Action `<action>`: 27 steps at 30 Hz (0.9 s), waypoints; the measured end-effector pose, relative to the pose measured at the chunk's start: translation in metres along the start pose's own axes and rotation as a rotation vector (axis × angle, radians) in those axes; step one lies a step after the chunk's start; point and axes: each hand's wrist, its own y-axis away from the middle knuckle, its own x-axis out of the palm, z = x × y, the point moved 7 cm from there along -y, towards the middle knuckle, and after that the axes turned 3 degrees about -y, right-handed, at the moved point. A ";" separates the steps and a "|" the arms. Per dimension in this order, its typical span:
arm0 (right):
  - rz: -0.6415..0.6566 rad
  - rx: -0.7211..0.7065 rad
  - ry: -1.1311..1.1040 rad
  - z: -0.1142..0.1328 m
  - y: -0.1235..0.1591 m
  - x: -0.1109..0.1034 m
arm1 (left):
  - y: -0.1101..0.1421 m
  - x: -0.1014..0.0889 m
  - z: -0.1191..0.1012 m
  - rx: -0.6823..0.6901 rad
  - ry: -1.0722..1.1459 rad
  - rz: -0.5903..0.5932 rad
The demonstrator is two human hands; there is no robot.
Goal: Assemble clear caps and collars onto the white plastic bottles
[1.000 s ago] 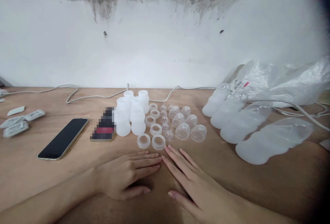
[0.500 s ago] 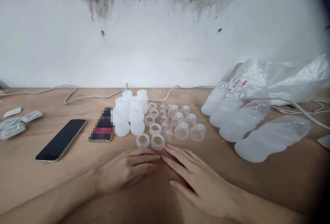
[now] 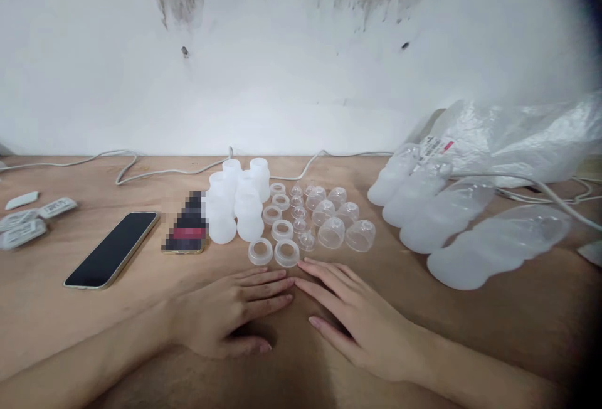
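My left hand rests palm down on the table, fingers stretched out and holding nothing. Facing it, my right hand lies with its fingers spread, and the fingertips of both hands nearly meet. Just beyond the fingertips are several translucent screw rings. Behind the left hand stand several frosted white baby bottle bodies, grouped upright. Clear teats form a column to the right of the rings. Domed clear caps lie on their sides farther right.
Several assembled bottles lie in a slanting row at the right, before a clear plastic bag. A phone and a second, pixelated phone lie at the left. Small white devices sit at the far left. White cable runs along the wall.
My left hand has flattened and spread, so its thumb now shows apart from the fingers. My right hand stays nearly still. The view has tilted slightly; the bottle parts stay in place.
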 end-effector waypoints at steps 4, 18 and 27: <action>0.006 -0.002 0.009 0.000 0.000 0.000 | -0.001 0.001 0.001 -0.001 0.001 -0.012; -0.055 -0.009 -0.028 0.000 -0.001 -0.004 | 0.000 -0.005 -0.002 0.029 0.019 -0.092; -0.052 -0.019 -0.033 -0.001 0.000 -0.003 | 0.001 -0.003 0.001 0.003 0.037 -0.078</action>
